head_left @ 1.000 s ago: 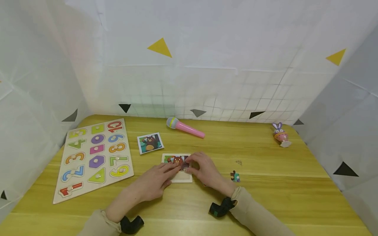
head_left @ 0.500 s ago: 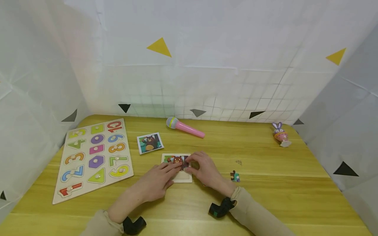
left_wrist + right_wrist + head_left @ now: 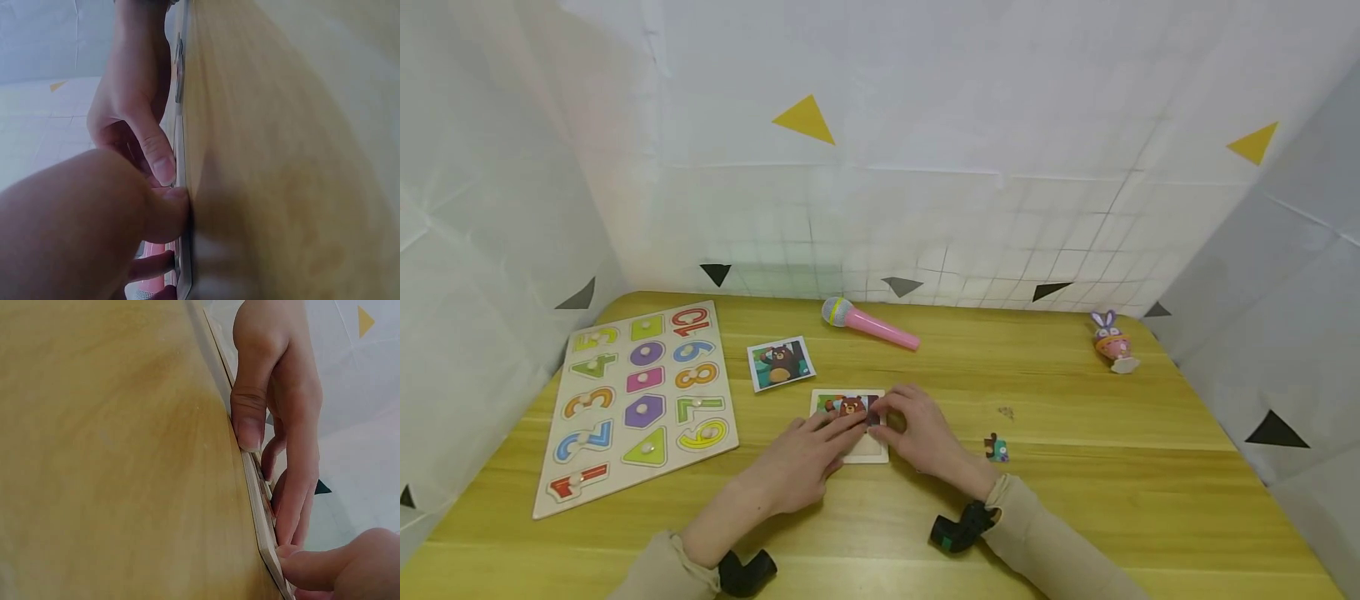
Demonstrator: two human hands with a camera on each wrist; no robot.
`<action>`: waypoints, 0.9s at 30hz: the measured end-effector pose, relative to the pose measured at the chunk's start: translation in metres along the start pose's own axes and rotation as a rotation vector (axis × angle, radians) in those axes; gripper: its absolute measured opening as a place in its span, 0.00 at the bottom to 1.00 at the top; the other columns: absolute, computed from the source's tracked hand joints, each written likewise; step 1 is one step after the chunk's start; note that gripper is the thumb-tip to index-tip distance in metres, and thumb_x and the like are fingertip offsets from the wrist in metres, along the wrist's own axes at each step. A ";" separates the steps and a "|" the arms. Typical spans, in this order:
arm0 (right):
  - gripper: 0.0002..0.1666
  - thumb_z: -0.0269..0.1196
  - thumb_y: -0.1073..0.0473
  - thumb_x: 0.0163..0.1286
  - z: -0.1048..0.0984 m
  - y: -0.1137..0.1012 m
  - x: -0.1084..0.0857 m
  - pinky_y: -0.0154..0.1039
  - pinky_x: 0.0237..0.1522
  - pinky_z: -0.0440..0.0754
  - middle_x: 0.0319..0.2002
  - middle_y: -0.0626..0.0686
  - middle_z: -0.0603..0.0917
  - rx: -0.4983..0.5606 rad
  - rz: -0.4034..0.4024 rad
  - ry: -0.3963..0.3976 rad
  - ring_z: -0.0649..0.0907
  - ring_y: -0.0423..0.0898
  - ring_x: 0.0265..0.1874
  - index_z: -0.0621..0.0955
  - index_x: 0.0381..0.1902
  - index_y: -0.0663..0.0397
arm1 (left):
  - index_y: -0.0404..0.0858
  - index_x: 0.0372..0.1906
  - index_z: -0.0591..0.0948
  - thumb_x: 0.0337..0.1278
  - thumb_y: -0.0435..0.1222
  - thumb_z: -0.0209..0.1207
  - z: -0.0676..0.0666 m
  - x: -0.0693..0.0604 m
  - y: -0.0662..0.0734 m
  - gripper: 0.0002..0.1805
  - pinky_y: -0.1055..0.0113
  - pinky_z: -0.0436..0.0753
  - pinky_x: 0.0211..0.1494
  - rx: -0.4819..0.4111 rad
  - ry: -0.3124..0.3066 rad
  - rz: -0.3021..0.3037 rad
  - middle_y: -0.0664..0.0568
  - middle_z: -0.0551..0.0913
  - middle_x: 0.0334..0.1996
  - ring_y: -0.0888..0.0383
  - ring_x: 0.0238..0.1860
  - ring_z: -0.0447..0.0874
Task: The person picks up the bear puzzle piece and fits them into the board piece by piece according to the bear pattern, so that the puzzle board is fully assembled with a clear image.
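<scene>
A small bear jigsaw puzzle in a pale wooden tray (image 3: pixel 870 454) lies flat on the table, its upper part filled with picture and its lower part bare wood. My left hand (image 3: pixel 801 458) lies across the tray's left side with fingers extended over the pieces; in the right wrist view its thumb (image 3: pixel 250 431) touches the near edge. From the right, my right hand (image 3: pixel 925 433) pinches a dark puzzle piece (image 3: pixel 872 417) at the tray's right side, mostly covered by fingers. Right of that hand lies a loose brown-and-teal puzzle piece (image 3: pixel 997 448).
A bear picture card (image 3: pixel 781 364) lies behind the tray. Beyond it is a pink toy microphone (image 3: pixel 880 327). A wooden number-and-shape board (image 3: pixel 606 333) fills the table's left side. A bunny figure (image 3: pixel 1112 343) lies at the far right, and white sheeting surrounds the table.
My left hand has slid slightly to the right over the puzzle, its fingertips coming closer to my right hand. The right hand stays at the tray's right side.
</scene>
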State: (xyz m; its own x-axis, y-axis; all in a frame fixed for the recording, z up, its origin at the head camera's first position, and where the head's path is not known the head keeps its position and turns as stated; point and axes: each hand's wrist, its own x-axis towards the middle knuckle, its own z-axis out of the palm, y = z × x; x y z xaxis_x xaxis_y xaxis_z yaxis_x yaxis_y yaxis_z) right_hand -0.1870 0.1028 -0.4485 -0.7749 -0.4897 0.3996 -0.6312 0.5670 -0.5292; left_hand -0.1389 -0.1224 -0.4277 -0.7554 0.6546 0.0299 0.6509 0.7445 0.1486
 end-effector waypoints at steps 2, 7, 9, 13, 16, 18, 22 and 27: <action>0.12 0.74 0.59 0.60 0.000 -0.001 0.000 0.42 0.47 0.80 0.38 0.47 0.83 0.003 0.009 -0.002 0.80 0.45 0.42 0.86 0.42 0.53 | 0.47 0.78 0.63 0.76 0.40 0.49 -0.001 -0.001 0.000 0.29 0.43 0.72 0.67 0.002 -0.001 0.002 0.56 0.62 0.77 0.46 0.73 0.63; 0.13 0.74 0.60 0.61 -0.001 -0.001 0.001 0.44 0.47 0.82 0.39 0.48 0.84 0.022 0.015 -0.005 0.82 0.46 0.42 0.87 0.43 0.53 | 0.44 0.77 0.63 0.75 0.38 0.49 -0.001 -0.001 -0.002 0.29 0.45 0.68 0.72 0.009 0.008 0.042 0.54 0.62 0.77 0.47 0.75 0.60; 0.13 0.72 0.61 0.62 -0.005 0.001 0.001 0.45 0.49 0.82 0.40 0.48 0.85 0.048 0.018 -0.032 0.83 0.46 0.43 0.87 0.45 0.54 | 0.42 0.77 0.63 0.75 0.37 0.49 0.000 0.000 -0.004 0.29 0.48 0.65 0.75 0.000 0.003 0.061 0.53 0.61 0.77 0.48 0.77 0.57; 0.13 0.68 0.62 0.67 -0.019 0.008 -0.002 0.47 0.53 0.82 0.45 0.49 0.86 0.122 0.047 -0.113 0.84 0.46 0.46 0.85 0.49 0.54 | 0.40 0.77 0.62 0.75 0.35 0.48 0.002 0.002 -0.004 0.29 0.52 0.61 0.78 -0.043 -0.018 0.079 0.51 0.58 0.78 0.49 0.79 0.53; 0.14 0.66 0.59 0.69 -0.030 0.014 -0.007 0.48 0.56 0.81 0.47 0.48 0.86 0.158 0.080 -0.150 0.84 0.46 0.49 0.84 0.52 0.54 | 0.39 0.77 0.63 0.75 0.35 0.48 0.002 0.003 -0.003 0.28 0.52 0.61 0.78 -0.071 -0.028 0.075 0.51 0.58 0.79 0.49 0.79 0.53; 0.15 0.66 0.57 0.70 -0.035 0.019 -0.011 0.50 0.57 0.81 0.48 0.47 0.86 0.154 0.092 -0.143 0.84 0.45 0.50 0.84 0.52 0.53 | 0.39 0.76 0.64 0.75 0.34 0.48 0.001 0.003 -0.003 0.28 0.52 0.61 0.78 -0.077 -0.031 0.073 0.51 0.58 0.78 0.49 0.79 0.53; 0.14 0.68 0.54 0.68 -0.043 0.027 -0.018 0.49 0.57 0.81 0.46 0.44 0.86 0.134 0.096 -0.116 0.84 0.42 0.49 0.85 0.50 0.51 | 0.39 0.76 0.64 0.75 0.35 0.49 -0.001 0.004 -0.002 0.28 0.52 0.62 0.77 -0.080 -0.036 0.070 0.51 0.59 0.78 0.49 0.78 0.55; 0.13 0.70 0.55 0.66 -0.054 0.035 -0.026 0.48 0.53 0.82 0.44 0.45 0.86 0.130 0.046 -0.092 0.84 0.42 0.47 0.86 0.47 0.51 | 0.38 0.76 0.65 0.75 0.34 0.49 -0.004 0.005 -0.003 0.27 0.51 0.64 0.76 -0.082 -0.035 0.083 0.50 0.60 0.78 0.47 0.77 0.58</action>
State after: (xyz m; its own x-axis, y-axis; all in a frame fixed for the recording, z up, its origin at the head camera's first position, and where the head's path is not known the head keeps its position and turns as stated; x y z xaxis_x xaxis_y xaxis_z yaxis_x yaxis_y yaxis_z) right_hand -0.1908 0.1709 -0.4371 -0.7927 -0.5276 0.3055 -0.5813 0.5028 -0.6397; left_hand -0.1449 -0.1214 -0.4244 -0.6950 0.7189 0.0116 0.7019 0.6749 0.2277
